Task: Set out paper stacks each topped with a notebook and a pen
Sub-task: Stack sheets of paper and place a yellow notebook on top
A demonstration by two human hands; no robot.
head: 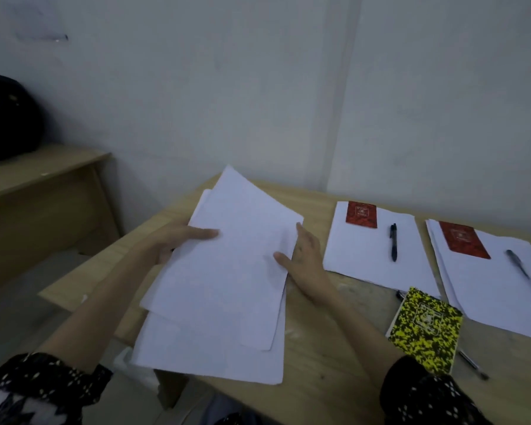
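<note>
A loose, uneven stack of white paper [224, 280] lies at the left end of the wooden table [328, 372]. My left hand [178, 240] grips its left edge, thumb on top. My right hand [304, 262] holds its right edge. To the right lies a paper stack [371, 259] with a red notebook [361, 215] and a black pen [393, 242] on it. Further right, another stack [497, 296] carries a red notebook [463, 239] and a pen [523, 274]. A yellow-and-black notebook [425, 329] lies on the table near my right forearm, with a pen [472, 365] partly under it.
A second wooden desk [40, 179] stands to the left across a gap of floor, with a dark bag [6, 118] on it. A pale wall runs behind the table. The table's left edge is right under the paper I hold.
</note>
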